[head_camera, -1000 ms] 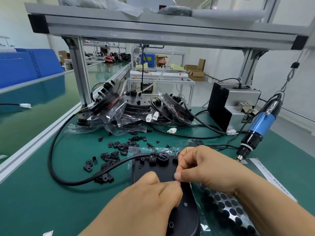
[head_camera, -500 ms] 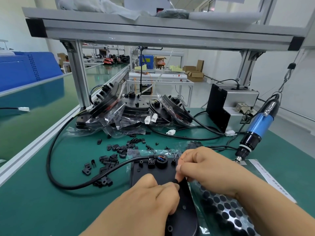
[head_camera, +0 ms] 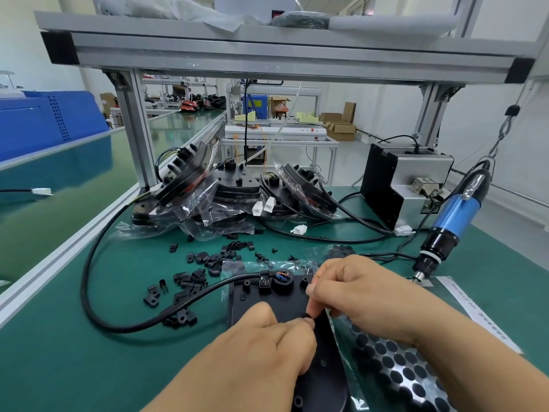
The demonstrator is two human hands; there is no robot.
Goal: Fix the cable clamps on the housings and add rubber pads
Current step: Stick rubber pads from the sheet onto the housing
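Green matting (head_camera: 74,367) covers a workbench under an aluminium frame (head_camera: 133,129), with more benches and cardboard boxes (head_camera: 338,126) in the hall behind. Far left of the fingers, a blue crate (head_camera: 44,123) stands on the neighbouring bench; what it holds cannot be seen. A black cable (head_camera: 89,278) loops across the mat to the left of the fingers and runs in to the housing (head_camera: 267,304) lying under both hands. Loose cable clamps (head_camera: 193,281) are scattered just left of and beyond the fingers, some touching the cable. Well beyond them, clear plastic bags (head_camera: 190,215) each hold a black housing; these bagged housings are heaped together, several tilted on edge, with white connectors (head_camera: 264,206) hanging out.

The left hand (head_camera: 261,358) rests on the near part of the housing, its fingers curled, thumb and forefinger closed on a small black rubber pad (head_camera: 309,316). The right hand (head_camera: 365,295) comes in from the other side, fingers bent, and its thumb and forefinger pinch the same pad just above the housing's right edge.

Directly right of the fingers and under the right wrist lies a shiny sheet of pads (head_camera: 386,367), rows of black discs stuck to it. Farther right, a blue electric screwdriver (head_camera: 451,221) hangs tilted, tip near the mat, with a grey metal box (head_camera: 416,179) behind it.
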